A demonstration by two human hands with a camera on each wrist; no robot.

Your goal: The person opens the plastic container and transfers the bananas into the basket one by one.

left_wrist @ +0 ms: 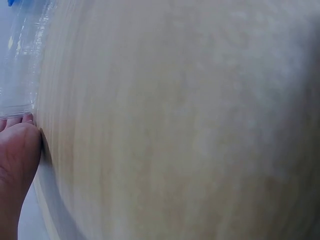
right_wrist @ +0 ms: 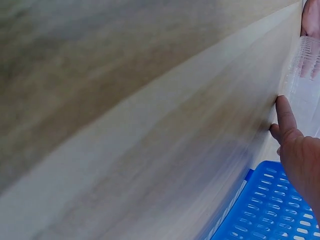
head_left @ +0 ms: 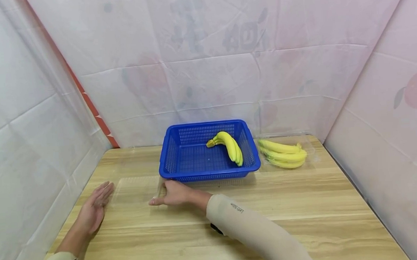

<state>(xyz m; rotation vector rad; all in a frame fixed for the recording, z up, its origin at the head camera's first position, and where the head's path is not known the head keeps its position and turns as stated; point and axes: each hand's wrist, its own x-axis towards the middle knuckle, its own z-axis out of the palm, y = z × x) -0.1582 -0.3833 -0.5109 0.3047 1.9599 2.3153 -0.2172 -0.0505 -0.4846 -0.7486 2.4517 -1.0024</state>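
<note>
A clear plastic container [head_left: 137, 191] stands on the table between the two hands, its outline faint against the wood. Along its left side lies the left hand [head_left: 96, 206], fingers straight. In the left wrist view, that hand's fingertips meet the container's wall [left_wrist: 20, 65]. At the container's right side is the right hand [head_left: 178, 192], thumb and fingers spread apart and touching its edge. The right wrist view shows this hand [right_wrist: 297, 145] with outstretched digits beside the clear plastic [right_wrist: 305, 75]. Just behind the right hand sits a blue basket [head_left: 196, 173].
Inside the basket, on its right, lies a bunch of bananas [head_left: 231, 146]. More bananas [head_left: 284, 155] lie in a clear container to the basket's right. The wooden table [head_left: 268, 220] is bounded by pale sheets [head_left: 206, 83] at the back and sides.
</note>
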